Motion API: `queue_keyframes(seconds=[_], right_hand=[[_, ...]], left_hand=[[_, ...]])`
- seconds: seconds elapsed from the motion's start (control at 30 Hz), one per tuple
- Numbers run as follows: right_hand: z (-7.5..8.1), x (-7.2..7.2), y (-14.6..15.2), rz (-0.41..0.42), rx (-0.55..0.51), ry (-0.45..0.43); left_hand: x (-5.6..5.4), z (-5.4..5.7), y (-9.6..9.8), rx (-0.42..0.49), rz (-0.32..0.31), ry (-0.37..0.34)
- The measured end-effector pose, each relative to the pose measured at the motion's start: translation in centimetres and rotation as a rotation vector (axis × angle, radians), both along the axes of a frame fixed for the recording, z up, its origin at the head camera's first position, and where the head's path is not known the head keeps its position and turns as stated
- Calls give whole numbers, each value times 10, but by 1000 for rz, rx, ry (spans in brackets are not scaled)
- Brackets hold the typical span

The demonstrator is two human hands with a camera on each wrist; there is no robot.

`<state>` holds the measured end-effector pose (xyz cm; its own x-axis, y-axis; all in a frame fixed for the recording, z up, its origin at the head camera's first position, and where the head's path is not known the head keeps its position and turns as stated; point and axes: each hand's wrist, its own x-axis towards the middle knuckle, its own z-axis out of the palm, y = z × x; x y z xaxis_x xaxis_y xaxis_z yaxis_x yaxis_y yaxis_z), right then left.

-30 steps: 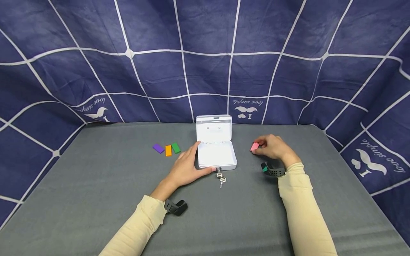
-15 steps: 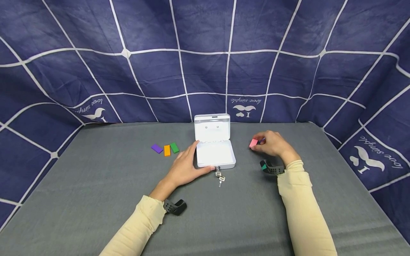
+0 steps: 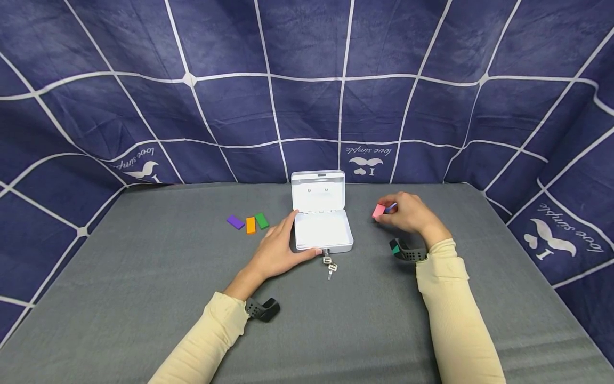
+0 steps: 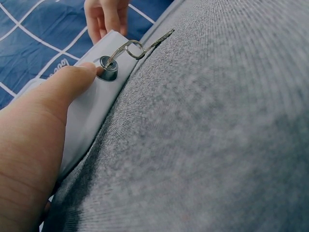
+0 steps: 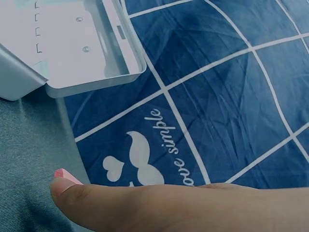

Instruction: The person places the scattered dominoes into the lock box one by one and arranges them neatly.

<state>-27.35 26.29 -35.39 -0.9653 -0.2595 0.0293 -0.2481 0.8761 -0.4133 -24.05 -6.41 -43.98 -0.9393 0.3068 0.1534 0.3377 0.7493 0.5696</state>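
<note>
A small white metal cash box (image 3: 323, 232) stands with its lid (image 3: 318, 192) raised and its inside bare. My left hand (image 3: 276, 256) grips its left side, fingers toward the back corner and thumb at the front beside the lock (image 4: 109, 68). Keys (image 3: 330, 266) hang from that lock on a ring. To the right of the box, my right hand (image 3: 410, 214) pinches a pink block (image 3: 378, 211) between thumb and fingers. A blue block (image 3: 390, 208) shows partly behind the pink one; whether the fingers hold it too, I cannot tell.
Left of the box lie a purple block (image 3: 235, 222), an orange block (image 3: 251, 225) and a green block (image 3: 261, 221) on the grey cloth (image 3: 144, 277). A dark blue curtain (image 3: 307, 112) with white lines rises behind the table's back edge.
The right hand and pink block have shifted slightly up and left, and more of the blue block shows. My left hand keeps its place on the box.
</note>
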Motion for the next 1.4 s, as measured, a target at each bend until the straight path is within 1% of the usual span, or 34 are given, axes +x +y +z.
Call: queue_keyframes(seconds=[0.23, 0.4, 0.73, 1.1, 1.4], right_hand=[[2, 0, -1, 13, -10, 19], [3, 0, -3, 18, -20, 27], [10, 4, -8, 28, -26, 62], [12, 6, -11, 34, -43, 61], [12, 5, -14, 49, -43, 87]], left_hand=[[-1, -1, 0, -6, -1, 14], [-1, -1, 0, -8, 0, 11], [0, -1, 0, -6, 0, 12], [0, -3, 0, -1, 4, 20], [0, -3, 0, -3, 12, 16]])
